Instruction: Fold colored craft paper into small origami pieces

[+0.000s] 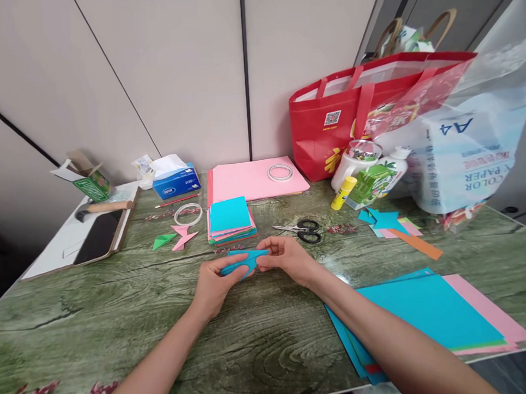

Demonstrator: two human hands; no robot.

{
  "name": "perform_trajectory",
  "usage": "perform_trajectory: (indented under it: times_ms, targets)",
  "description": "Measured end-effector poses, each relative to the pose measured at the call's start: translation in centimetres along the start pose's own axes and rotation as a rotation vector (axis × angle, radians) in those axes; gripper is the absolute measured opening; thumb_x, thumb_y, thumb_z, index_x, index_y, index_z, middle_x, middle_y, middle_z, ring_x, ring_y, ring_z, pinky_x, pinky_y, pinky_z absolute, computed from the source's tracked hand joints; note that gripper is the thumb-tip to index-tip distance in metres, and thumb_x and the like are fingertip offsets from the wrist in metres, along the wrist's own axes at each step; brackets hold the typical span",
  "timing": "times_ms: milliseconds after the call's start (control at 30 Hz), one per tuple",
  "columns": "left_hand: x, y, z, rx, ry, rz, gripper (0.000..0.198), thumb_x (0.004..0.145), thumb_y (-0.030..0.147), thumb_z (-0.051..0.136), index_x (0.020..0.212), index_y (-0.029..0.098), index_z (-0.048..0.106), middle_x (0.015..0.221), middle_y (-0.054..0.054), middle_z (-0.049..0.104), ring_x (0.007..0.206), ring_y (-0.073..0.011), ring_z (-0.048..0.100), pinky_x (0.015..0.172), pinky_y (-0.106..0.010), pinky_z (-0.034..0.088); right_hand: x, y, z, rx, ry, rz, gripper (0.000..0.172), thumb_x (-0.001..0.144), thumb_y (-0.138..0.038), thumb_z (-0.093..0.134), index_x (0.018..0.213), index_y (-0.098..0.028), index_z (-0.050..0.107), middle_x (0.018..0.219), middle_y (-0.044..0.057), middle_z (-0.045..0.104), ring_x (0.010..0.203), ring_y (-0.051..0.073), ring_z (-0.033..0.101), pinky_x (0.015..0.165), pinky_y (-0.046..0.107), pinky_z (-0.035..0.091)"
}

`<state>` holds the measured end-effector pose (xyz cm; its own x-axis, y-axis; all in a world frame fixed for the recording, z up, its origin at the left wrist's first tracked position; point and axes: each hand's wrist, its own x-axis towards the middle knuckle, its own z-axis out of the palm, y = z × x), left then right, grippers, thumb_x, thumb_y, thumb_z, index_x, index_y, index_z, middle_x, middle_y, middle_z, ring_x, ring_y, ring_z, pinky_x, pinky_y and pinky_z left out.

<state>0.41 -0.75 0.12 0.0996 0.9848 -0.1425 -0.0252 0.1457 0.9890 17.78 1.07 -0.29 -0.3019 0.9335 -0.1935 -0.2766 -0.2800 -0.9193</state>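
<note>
A folded piece of blue paper [248, 260] is held just above the wood-patterned table, between both hands. My left hand [218, 278] grips its left part, thumb on top. The fingers of my right hand [286, 257] pinch its right end. Just beyond the hands stands a stack of small square coloured papers [229, 215], blue on top. Black-handled scissors [302, 227] lie open past my right hand. To the left are a folded pink paper piece [183, 237] and a folded green paper piece [163, 241].
Blue and pink sheets [419, 309] lie under my right forearm. Paper scraps [385, 220], a yellow glue stick [344, 193], a red bag [316, 129] and a plastic A4 paper bag [467, 151] stand right. A tissue box [176, 181], tape roll [188, 214] and hammer [107, 207] are left.
</note>
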Motion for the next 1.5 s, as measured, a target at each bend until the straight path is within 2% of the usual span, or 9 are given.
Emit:
perform_trajectory:
  times_ms: [100,200,433,800,933,1067,1200,1367,1500]
  targets:
    - [0.0,0.2,0.2,-0.129,0.007,-0.036,0.03,0.053,0.023,0.076,0.081,0.015,0.071,0.076,-0.004,0.072,0.065,-0.0191,0.066,0.071,-0.033,0.054,0.1,-0.1,0.3,0.111,-0.021,0.063,0.034,0.046,-0.023,0.079,0.073,-0.013,0.062,0.055,-0.002,0.062,0.049,0.009,0.058,0.055,0.023,0.048]
    - [-0.1,0.1,0.0,-0.091,0.033,-0.021,0.033,0.052,0.024,0.076,0.084,0.014,0.071,0.078,-0.005,0.072,0.066,-0.0199,0.066,0.071,-0.034,0.054,0.2,0.0,0.3,0.183,-0.036,0.13,0.032,0.046,-0.022,0.079,0.072,-0.012,0.063,0.058,-0.001,0.063,0.052,0.009,0.059,0.058,0.022,0.049]
    - [0.0,-0.4,-0.5,0.243,0.069,0.092,0.031,0.06,0.03,0.072,0.088,0.018,0.071,0.085,-0.004,0.072,0.074,-0.0214,0.065,0.07,-0.029,0.051,0.1,0.7,0.3,0.043,-0.054,-0.012,0.031,0.052,-0.026,0.076,0.078,-0.014,0.062,0.063,-0.001,0.065,0.057,0.01,0.06,0.062,0.025,0.049]
    - [-0.4,-0.2,0.0,0.315,0.062,0.089,0.03,0.062,0.03,0.069,0.089,0.017,0.071,0.086,-0.004,0.072,0.076,-0.023,0.065,0.069,-0.03,0.051,0.1,0.7,0.1,-0.011,-0.024,0.012,0.039,0.046,-0.024,0.078,0.079,-0.013,0.059,0.058,-0.001,0.064,0.056,0.014,0.061,0.062,0.03,0.051]
    - [-0.6,0.5,0.2,0.414,0.101,0.174,0.024,0.065,0.027,0.067,0.086,0.019,0.071,0.086,-0.003,0.072,0.078,-0.0239,0.065,0.071,-0.032,0.051,-0.2,0.8,0.8,-0.022,-0.024,0.014,0.033,0.05,-0.027,0.075,0.076,-0.013,0.06,0.062,0.0,0.064,0.058,0.013,0.06,0.061,0.029,0.051]
    - [-0.7,0.7,0.3,0.415,0.086,0.237,0.022,0.065,0.023,0.067,0.086,0.021,0.071,0.092,-0.002,0.07,0.083,-0.0241,0.065,0.075,-0.033,0.051,-0.3,0.9,1.4,-0.074,0.054,-0.021,0.036,0.048,-0.023,0.075,0.079,-0.014,0.059,0.057,-0.003,0.061,0.052,0.011,0.056,0.055,0.026,0.048]
    - [-0.5,0.7,0.3,0.382,0.057,0.142,0.026,0.063,0.021,0.068,0.089,0.019,0.07,0.085,-0.002,0.072,0.077,-0.0238,0.066,0.072,-0.033,0.052,-0.3,1.0,1.3,-0.114,0.055,-0.014,0.038,0.05,-0.019,0.073,0.084,-0.013,0.058,0.056,-0.004,0.06,0.051,0.01,0.056,0.055,0.024,0.045]
    - [-0.3,0.7,0.2,0.374,0.021,0.112,0.029,0.059,0.019,0.071,0.089,0.02,0.07,0.093,0.0,0.07,0.088,-0.0244,0.064,0.08,-0.032,0.05,-0.1,1.1,0.9,-0.072,0.032,-0.004,0.041,0.051,-0.02,0.073,0.088,-0.014,0.056,0.053,-0.005,0.058,0.049,0.011,0.055,0.053,0.025,0.045]
    - [-0.4,1.1,0.3,0.376,0.017,0.073,0.032,0.059,0.022,0.071,0.09,0.017,0.07,0.082,-0.002,0.072,0.079,-0.0242,0.066,0.071,-0.031,0.052,-0.2,0.9,0.6,-0.069,-0.001,0.011,0.039,0.052,-0.02,0.072,0.087,-0.014,0.057,0.054,-0.004,0.06,0.047,0.009,0.053,0.049,0.022,0.042]
